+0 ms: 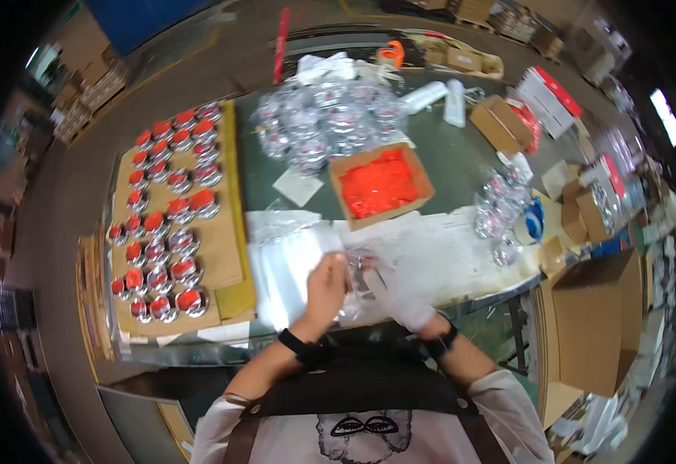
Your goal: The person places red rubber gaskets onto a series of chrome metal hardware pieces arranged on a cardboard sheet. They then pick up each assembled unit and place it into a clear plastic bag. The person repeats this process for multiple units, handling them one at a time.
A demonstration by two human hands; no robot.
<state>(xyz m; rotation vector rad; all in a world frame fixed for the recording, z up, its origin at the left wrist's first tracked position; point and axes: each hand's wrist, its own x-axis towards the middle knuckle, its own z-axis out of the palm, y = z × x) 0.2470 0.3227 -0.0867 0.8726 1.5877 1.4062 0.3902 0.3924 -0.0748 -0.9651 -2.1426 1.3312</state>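
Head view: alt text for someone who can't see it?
A bare left hand and gloved right hand meet at a clear item above a table; red-topped silver pieces stand left, a box of red pieces ahead.

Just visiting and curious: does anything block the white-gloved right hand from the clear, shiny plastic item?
Nothing visible does: the white-gloved right hand is at the clear, shiny plastic item, opposite the bare left hand; exact contact is blurred.
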